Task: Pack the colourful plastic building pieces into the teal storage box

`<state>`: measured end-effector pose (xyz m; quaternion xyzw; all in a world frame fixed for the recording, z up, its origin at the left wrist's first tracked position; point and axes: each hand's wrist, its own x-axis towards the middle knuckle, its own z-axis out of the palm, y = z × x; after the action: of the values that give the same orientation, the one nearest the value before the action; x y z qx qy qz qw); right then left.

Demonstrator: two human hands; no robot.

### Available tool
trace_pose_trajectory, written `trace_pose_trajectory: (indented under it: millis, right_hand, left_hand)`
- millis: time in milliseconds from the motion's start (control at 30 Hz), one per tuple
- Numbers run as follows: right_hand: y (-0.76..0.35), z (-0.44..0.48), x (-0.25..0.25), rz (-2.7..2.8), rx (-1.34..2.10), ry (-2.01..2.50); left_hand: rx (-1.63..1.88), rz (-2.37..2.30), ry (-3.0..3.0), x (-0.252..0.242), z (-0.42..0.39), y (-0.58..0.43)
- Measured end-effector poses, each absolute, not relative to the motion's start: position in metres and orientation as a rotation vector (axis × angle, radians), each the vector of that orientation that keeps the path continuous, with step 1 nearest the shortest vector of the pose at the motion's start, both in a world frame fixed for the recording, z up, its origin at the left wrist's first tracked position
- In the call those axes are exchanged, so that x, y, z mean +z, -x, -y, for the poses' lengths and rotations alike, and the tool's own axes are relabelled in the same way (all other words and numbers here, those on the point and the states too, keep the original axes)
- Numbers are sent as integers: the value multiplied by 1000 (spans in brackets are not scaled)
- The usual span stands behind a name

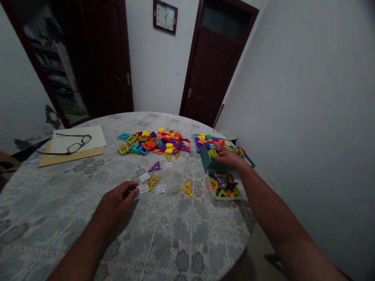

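Glasses (76,145) on white paper (98,136), wall clock (165,16) between dark doors (213,78)

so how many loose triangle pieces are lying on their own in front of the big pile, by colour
purple triangles: 1
yellow triangles: 2
total: 3

On the round table (181,234), a heap of plastic pieces (155,143) lies at the centre, with glasses (76,145) on papers (96,136) to its left, a filled box (205,158) and a tub (208,187) to its right, and loose pieces (187,188) and small cards (160,189) in front of it.
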<state>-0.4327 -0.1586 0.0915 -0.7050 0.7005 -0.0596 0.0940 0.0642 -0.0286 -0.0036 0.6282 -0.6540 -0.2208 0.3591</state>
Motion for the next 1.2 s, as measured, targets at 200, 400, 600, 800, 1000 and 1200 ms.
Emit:
trace_pose_trajectory:
  millis: [200,400,600,800,1000,1200]
  right_hand:
    - [427,145,100,-2141,-278,2162]
    - [442,136,111,-2318,-550,2150]
    - [449,145,104,-2441,-376,2105]
    - [433,159,93,-2323,-314,2158]
    - [432,158,96,-2242,-432,2189]
    - [427,110,110,-2247,-737,2121]
  left_hand:
    - [-571,1697,-1610,-3,27,-64]
    - [-576,1682,-1608,0,27,-62]
    - [-567,1670,-1611,0,27,-63]
    - [-498,1690,-1642,-2,28,-68]
    - [-472,1668,-1697,-1,28,-69]
    - [-446,1653,-1741,2,26,-68]
